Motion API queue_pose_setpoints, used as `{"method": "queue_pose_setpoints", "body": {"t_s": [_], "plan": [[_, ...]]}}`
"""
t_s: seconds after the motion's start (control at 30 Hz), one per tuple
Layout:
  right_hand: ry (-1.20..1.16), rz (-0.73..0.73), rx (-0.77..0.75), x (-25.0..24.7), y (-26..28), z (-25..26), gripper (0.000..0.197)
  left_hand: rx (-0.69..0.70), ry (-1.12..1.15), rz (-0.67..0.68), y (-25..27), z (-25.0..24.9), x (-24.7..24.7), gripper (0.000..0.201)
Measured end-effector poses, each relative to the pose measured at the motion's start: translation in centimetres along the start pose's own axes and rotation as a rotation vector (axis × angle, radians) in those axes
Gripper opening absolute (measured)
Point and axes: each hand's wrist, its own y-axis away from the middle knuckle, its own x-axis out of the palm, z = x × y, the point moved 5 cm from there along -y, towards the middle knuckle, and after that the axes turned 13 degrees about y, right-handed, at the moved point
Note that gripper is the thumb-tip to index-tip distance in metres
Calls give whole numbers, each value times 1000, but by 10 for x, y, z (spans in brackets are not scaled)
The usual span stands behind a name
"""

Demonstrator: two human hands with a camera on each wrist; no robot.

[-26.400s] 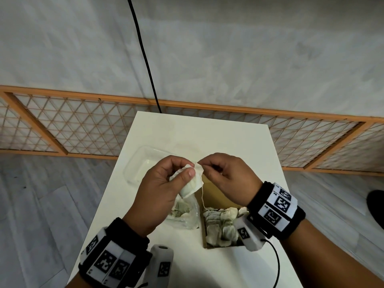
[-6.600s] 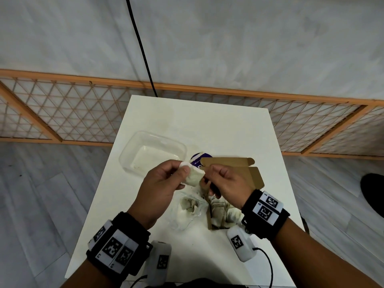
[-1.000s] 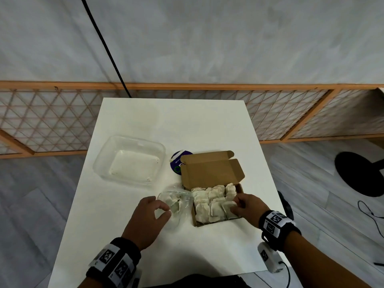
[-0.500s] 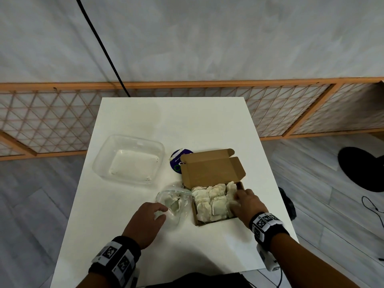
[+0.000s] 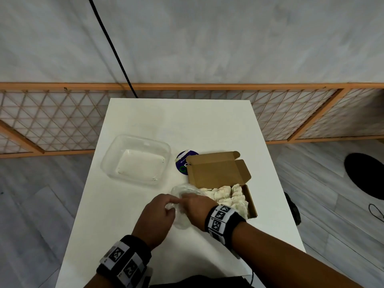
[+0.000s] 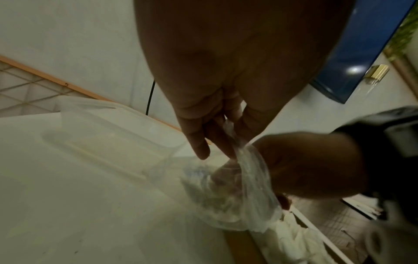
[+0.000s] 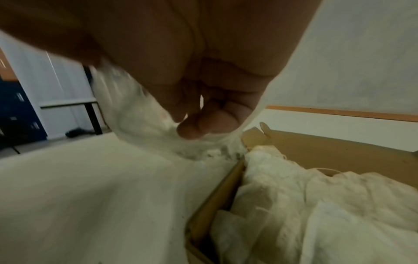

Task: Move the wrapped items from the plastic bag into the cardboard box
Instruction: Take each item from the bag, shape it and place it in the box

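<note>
The clear plastic bag point(image 5: 182, 189) lies on the white table just left of the open cardboard box point(image 5: 251, 202). Several white wrapped items point(image 5: 228, 194) fill the box. My left hand point(image 5: 171, 202) pinches the bag's rim point(image 6: 235, 142) and holds it up. My right hand point(image 5: 185, 199) is at the bag's mouth, with its curled fingers point(image 7: 196, 126) inside the film point(image 7: 135, 110). Something pale shows dimly through the bag point(image 6: 217, 201). Whether the right fingers hold an item is hidden.
A clear plastic container point(image 5: 135, 161) sits at the back left of the bag. A purple round lid point(image 5: 182, 161) lies behind the box's raised flap point(image 5: 218, 171). The table's right edge runs close to the box. A black cable point(image 5: 112, 48) hangs at the wall.
My right hand left the box and crossed left to the bag's mouth. My left hand took hold of the bag's rim and lifted it.
</note>
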Motion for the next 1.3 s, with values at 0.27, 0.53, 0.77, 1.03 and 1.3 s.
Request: {"method": "queue_pose_setpoints", "body": {"t_s": [0.27, 0.53, 0.77, 1.03, 1.3], "plan": [[214, 143, 181, 20, -17, 1, 38, 94, -1, 69, 11, -38, 10, 33], [198, 184, 169, 20, -11, 1, 37, 117, 32, 47, 13, -43, 11, 33], [-371, -247, 110, -30, 32, -10, 27, -56, 177, -116, -2, 5, -16, 35], [-1358, -151, 92, -47, 47, -26, 13, -187, 108, -4, -3, 39, -18, 28], [-1632, -147, -41, -74, 54, -17, 39, -65, 519, -95, -1, -50, -33, 21]]}}
